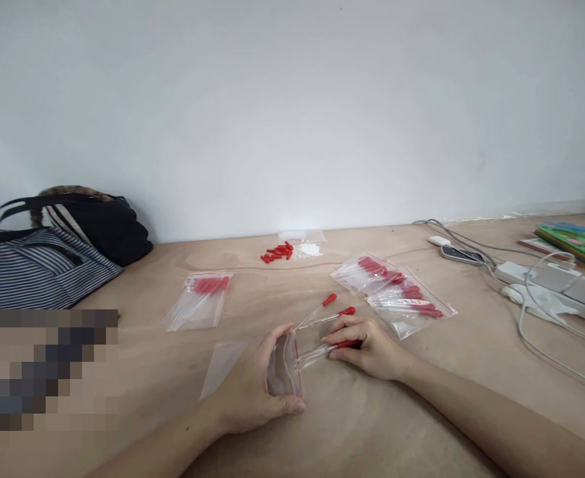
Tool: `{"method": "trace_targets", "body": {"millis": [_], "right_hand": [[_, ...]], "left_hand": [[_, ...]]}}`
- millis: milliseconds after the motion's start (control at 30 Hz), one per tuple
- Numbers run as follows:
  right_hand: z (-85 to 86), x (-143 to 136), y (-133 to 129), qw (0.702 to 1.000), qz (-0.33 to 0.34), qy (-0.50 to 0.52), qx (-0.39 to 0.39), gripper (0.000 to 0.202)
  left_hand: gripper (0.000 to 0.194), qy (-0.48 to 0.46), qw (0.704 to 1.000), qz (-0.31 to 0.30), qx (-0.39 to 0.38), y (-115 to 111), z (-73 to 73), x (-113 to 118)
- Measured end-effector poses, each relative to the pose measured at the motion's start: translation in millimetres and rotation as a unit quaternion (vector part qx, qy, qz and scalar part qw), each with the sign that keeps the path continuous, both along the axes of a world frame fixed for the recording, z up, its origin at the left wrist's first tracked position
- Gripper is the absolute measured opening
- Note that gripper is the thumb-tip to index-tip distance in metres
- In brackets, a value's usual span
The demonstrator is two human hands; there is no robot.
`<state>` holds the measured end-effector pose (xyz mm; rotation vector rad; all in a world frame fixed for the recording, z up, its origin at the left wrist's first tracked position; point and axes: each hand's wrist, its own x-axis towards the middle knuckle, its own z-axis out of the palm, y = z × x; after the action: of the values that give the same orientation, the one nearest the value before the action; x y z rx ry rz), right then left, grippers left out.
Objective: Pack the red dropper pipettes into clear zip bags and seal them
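Observation:
My left hand [257,385] grips a clear zip bag [285,368] with a red seal line, spreading its mouth toward the right. Several glass droppers with red rubber bulbs [346,344] are pinched in my right hand [364,345], their thin tips at the bag's mouth. Two loose droppers [329,317] lie just beyond, red bulbs pointing right. At the left is a filled zip bag of droppers [200,302]. More filled zip bags [396,292] overlap one another to the right of my hands.
Loose red bulbs [277,252] and glass tubes [307,249] lie near the wall. Striped and black bags [58,252] stand at far left. Cables, a phone-like device [461,255] and white power strips [561,282] occupy the right. Green and orange flat pieces [576,244] are stacked behind them.

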<state>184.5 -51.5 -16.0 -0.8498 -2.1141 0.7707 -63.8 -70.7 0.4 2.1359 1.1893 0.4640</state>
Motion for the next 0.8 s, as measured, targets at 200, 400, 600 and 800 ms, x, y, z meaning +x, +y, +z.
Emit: {"method": "trace_targets", "body": {"millis": [200,400,600,800], "right_hand": [[0.9,-8,2,0.997,-0.058,0.024,-0.046,0.015],[7.7,-30,-2,0.998,-0.036,0.012,-0.058,0.005],[13.1,-38,-5,0.999,-0.028,-0.019,0.025,0.012],[7.3,-4,3,0.998,-0.011,-0.06,0.013,0.044]], "left_hand": [[0.089,-0.007,1.0,0.001,-0.011,0,2.9,2],[0.089,-0.01,1.0,-0.007,0.006,2,2.9,7],[0.086,-0.004,0.999,-0.037,0.021,2,11.5,12],[0.086,0.063,0.997,-0.021,0.045,-1,19.1,13]]}}
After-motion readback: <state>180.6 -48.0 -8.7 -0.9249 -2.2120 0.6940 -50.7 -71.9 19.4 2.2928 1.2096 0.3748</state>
